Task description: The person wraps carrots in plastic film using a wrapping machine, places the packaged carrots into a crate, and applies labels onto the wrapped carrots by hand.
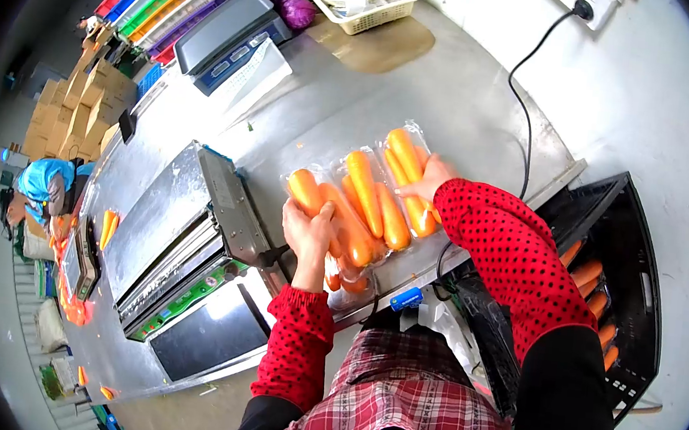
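Note:
Several clear plastic-wrapped packs of carrots lie side by side near the front edge of the metal table. My left hand (309,230) is closed round the near left pack of carrots (348,224), its thumb on top. At the right end, my right hand (430,179) grips another pack of carrots (405,158), fingers bent over its wrap. Between the two hands sits a middle pack of carrots (375,201). More wrapped carrots (346,281) show below my left hand, partly covered by the packs above.
A wrapping machine (191,232) stands left of my hands. Behind it are a scale (233,35), purple cabbages (297,13) and a cream basket (373,18). A black crate (643,330) with loose carrots is at my right. A black cable (526,108) hangs along the wall. Another person (45,184) works far left.

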A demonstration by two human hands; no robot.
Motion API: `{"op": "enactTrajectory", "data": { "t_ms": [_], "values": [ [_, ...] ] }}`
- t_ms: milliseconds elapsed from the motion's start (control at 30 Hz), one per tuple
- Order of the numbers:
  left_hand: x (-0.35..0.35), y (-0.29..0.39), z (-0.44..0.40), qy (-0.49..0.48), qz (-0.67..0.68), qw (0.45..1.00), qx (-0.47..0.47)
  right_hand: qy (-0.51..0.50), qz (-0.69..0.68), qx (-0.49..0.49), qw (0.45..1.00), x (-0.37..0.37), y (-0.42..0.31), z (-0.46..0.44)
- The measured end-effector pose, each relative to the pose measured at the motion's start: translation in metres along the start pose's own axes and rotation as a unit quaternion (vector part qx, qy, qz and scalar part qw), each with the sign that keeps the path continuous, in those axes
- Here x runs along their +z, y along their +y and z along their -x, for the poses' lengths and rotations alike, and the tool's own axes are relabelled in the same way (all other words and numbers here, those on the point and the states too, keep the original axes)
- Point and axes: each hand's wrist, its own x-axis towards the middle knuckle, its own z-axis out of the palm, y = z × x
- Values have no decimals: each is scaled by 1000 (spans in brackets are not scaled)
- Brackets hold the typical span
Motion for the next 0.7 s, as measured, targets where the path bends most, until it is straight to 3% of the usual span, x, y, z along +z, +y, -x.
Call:
{"op": "enactTrajectory", "data": {
  "t_ms": [33, 67, 100, 133, 167, 200, 233, 267, 300, 333, 367, 433, 533, 633, 700],
  "values": [
    [-2, 0, 5, 19, -8, 1000, 8, -88, -129, -35, 987, -10, 4, -1],
    [12, -30, -9, 7, 136, 991, 11, -107, -216, 19, 970, -17, -1, -5],
    [16, -38, -13, 9, 270, 961, 64, -77, -272, -21, 959, -39, -17, 9],
    [14, -42, -19, 28, 258, 956, 139, -42, -187, -11, 981, -55, -13, 4],
    [4, -39, -19, -1, 287, 944, 160, -10, -232, -57, 971, -97, -31, 46],
    [-6, -33, -20, 4, 255, 958, 132, 52, -236, -122, 963, -122, -25, 69],
    [-19, -20, -9, -16, 307, 947, 96, 105, -169, -160, 967, -155, -16, 99],
    [-30, -12, -2, -22, 334, 936, 107, 166, -189, -214, 944, -183, -2, 135],
    [-40, 2, 8, 45, 269, 956, 106, 215, -142, -233, 938, -201, 24, 162],
    [-48, 0, 6, 42, 284, 954, 90, 233, -121, -249, 932, -216, 56, 191],
    [-59, 15, 19, 10, 315, 947, 62, 229, -96, -200, 948, -227, 78, 230],
    [-80, 16, 14, -53, 327, 941, 65, 232, -69, -137, 961, -216, 113, 293],
    [-82, 80, 62, -235, 439, 867, -19, 195, -48, -70, 977, -135, 197, 329],
    [-58, 127, 112, -306, 480, 822, -28, 120, -29, 37, 992, -71, 219, 336],
    [-36, 142, 146, -346, 500, 794, 29, 80, 14, 29, 996, -41, 238, 329]
  ]
}}
